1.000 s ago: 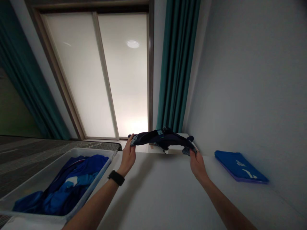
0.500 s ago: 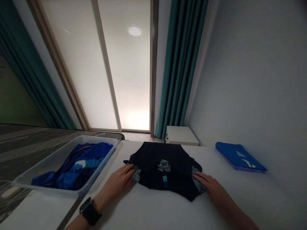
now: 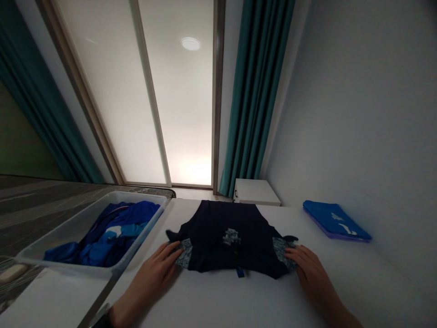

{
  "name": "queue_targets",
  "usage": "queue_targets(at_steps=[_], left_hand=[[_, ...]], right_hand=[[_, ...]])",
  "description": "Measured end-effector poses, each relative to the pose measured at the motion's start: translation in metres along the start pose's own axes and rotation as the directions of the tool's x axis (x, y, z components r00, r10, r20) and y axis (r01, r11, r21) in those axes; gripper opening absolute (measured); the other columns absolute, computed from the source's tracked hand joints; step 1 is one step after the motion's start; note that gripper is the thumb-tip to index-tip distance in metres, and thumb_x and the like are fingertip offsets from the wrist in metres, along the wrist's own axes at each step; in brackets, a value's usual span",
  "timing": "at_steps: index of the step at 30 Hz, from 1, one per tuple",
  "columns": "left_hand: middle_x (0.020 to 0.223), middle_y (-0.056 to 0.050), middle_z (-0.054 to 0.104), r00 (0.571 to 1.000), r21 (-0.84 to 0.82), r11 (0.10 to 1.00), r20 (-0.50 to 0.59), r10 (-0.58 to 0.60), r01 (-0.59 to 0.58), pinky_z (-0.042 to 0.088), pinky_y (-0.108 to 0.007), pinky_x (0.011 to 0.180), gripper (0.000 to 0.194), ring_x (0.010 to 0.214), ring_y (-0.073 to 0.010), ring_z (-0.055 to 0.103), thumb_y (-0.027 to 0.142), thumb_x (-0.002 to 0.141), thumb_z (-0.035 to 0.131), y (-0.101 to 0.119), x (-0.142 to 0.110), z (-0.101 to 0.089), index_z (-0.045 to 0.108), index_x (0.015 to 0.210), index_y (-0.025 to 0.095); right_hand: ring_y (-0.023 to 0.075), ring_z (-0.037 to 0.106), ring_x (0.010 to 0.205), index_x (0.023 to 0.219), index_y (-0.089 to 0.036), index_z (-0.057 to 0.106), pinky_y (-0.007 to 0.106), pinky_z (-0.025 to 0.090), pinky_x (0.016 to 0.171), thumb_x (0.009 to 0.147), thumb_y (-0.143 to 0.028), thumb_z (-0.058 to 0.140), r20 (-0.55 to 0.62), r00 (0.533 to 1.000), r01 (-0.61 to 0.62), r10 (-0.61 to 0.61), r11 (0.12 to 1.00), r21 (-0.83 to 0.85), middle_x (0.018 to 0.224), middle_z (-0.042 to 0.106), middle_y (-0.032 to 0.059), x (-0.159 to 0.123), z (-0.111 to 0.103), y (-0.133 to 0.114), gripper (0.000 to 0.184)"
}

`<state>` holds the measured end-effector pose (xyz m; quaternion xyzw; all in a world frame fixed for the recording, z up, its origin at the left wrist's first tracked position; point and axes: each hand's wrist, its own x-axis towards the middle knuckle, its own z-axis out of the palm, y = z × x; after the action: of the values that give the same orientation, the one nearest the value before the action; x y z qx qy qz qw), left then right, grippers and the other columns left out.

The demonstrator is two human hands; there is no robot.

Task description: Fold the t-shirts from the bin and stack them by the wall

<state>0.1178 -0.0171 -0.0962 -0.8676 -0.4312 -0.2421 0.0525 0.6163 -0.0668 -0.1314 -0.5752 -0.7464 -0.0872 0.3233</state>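
A dark navy garment (image 3: 218, 237) lies flat on the white table (image 3: 211, 300), with grey-blue patterned panels at both sides and a small blue tab at its near edge. My left hand (image 3: 150, 278) rests with flat fingers on the left patterned panel (image 3: 182, 253). On the opposite side, my right hand (image 3: 309, 273) lies on the right patterned panel (image 3: 282, 253). Neither hand visibly pinches the cloth. The dark wristwatch on my left wrist is nearly out of view.
A translucent plastic tub (image 3: 146, 232) of crumpled blue clothes (image 3: 102, 237) stands at the table's left edge. A folded blue item (image 3: 336, 221) lies at the right by the wall. A white cabinet (image 3: 256, 192) stands beyond the table, before teal curtains and frosted glass doors.
The garment, held up in both hands a second ago, now lies flat on the table. Since half a second ago, my hands have moved outward and its sides look wider.
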Motion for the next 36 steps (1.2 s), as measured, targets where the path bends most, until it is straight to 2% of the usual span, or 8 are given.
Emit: queue_targets(at_steps=[4, 8, 12, 15, 21, 28, 32, 36], left_hand=[[0.113, -0.009, 0.069, 0.997, 0.086, 0.996, 0.08, -0.007, 0.0, 0.048, -0.04, 0.089, 0.031, 0.1, -0.0269, 0.061, 0.022, 0.084, 0.049, 0.012, 0.001, -0.013, 0.07, 0.107, 0.023], [0.085, -0.007, 0.068, 0.986, 0.058, 0.995, 0.142, -0.082, 0.075, 0.044, -0.038, 0.077, 0.022, 0.084, -0.0245, 0.06, 0.023, 0.088, 0.045, 0.038, 0.031, -0.022, 0.067, 0.092, 0.021], [0.103, -0.01, 0.069, 0.955, -0.062, 0.984, 0.258, -0.144, 0.166, 0.043, -0.043, 0.088, 0.031, 0.099, -0.0294, 0.061, 0.031, 0.085, 0.055, 0.071, 0.052, -0.004, 0.063, 0.113, 0.021], [0.122, -0.015, 0.065, 0.931, -0.144, 0.966, 0.328, -0.158, 0.214, 0.039, -0.048, 0.099, 0.051, 0.113, -0.0344, 0.058, 0.033, 0.079, 0.061, 0.084, 0.051, 0.013, 0.058, 0.128, 0.019], [0.105, -0.01, 0.069, 0.913, -0.163, 0.959, 0.375, -0.158, 0.232, 0.048, -0.038, 0.089, 0.048, 0.1, -0.0259, 0.064, 0.007, 0.077, 0.046, 0.075, 0.038, 0.01, 0.066, 0.119, 0.02], [0.094, -0.007, 0.065, 0.921, -0.077, 0.991, 0.384, -0.073, 0.111, 0.049, -0.039, 0.083, 0.038, 0.092, -0.0255, 0.063, 0.009, 0.081, 0.05, 0.069, 0.023, -0.014, 0.07, 0.108, 0.024], [0.105, -0.007, 0.063, 0.943, -0.126, 0.99, 0.332, -0.023, 0.069, 0.049, -0.041, 0.088, 0.032, 0.099, -0.0243, 0.06, 0.026, 0.096, 0.041, 0.065, 0.037, -0.02, 0.067, 0.114, 0.026], [0.132, -0.008, 0.057, 0.964, -0.169, 0.985, 0.262, 0.032, 0.013, 0.042, -0.041, 0.105, 0.042, 0.12, -0.023, 0.054, 0.022, 0.096, 0.041, 0.056, 0.069, 0.003, 0.052, 0.136, 0.023]], right_hand=[[0.026, 0.063, 0.086, 0.087, -0.029, 0.072, 0.043, 0.045, 0.078, 0.079, -0.016, 0.045, 0.057, 0.998, -0.014, 0.023, 0.989, -0.149, 0.097, 0.074, 0.0039, -0.01, -0.003, -0.001, 0.031], [0.0248, 0.062, 0.08, 0.095, -0.024, 0.069, 0.039, 0.044, 0.073, 0.085, -0.019, 0.042, 0.056, 0.997, -0.05, 0.058, 0.991, -0.121, 0.086, 0.07, 0.0072, 0.012, 0.0, -0.048, 0.03], [0.0249, 0.063, 0.083, 0.111, -0.022, 0.065, 0.037, 0.045, 0.076, 0.088, -0.026, 0.049, 0.178, 0.982, -0.037, 0.057, 0.993, -0.114, 0.097, 0.069, 0.008, 0.023, 0.016, -0.094, 0.029], [0.0237, 0.064, 0.079, 0.116, -0.022, 0.064, 0.035, 0.045, 0.072, 0.081, -0.014, 0.048, 0.269, 0.961, -0.018, 0.063, 0.986, -0.166, 0.092, 0.069, 0.0074, 0.019, 0.022, -0.102, 0.039], [0.024, 0.066, 0.084, 0.117, -0.021, 0.065, 0.039, 0.048, 0.078, 0.079, -0.009, 0.04, 0.267, 0.964, 0.023, 0.015, 0.99, -0.141, 0.093, 0.071, 0.0076, 0.008, 0.016, -0.085, 0.046], [0.0252, 0.065, 0.092, 0.117, -0.022, 0.066, 0.046, 0.045, 0.093, 0.083, -0.013, 0.046, 0.303, 0.95, 0.084, -0.074, 0.996, -0.02, 0.098, 0.07, 0.0083, -0.012, 0.005, -0.09, 0.041], [0.0213, 0.063, 0.085, 0.089, -0.022, 0.07, 0.041, 0.049, 0.087, 0.098, -0.029, 0.037, 0.471, 0.882, -0.048, -0.007, 0.993, 0.103, 0.086, 0.067, 0.0059, 0.018, -0.013, -0.102, 0.035], [0.0222, 0.06, 0.105, 0.118, -0.021, 0.064, 0.04, 0.047, 0.094, 0.098, -0.022, 0.031, 0.419, 0.908, -0.041, -0.017, 0.991, 0.129, 0.111, 0.065, 0.0097, 0.059, 0.002, -0.103, 0.039]])
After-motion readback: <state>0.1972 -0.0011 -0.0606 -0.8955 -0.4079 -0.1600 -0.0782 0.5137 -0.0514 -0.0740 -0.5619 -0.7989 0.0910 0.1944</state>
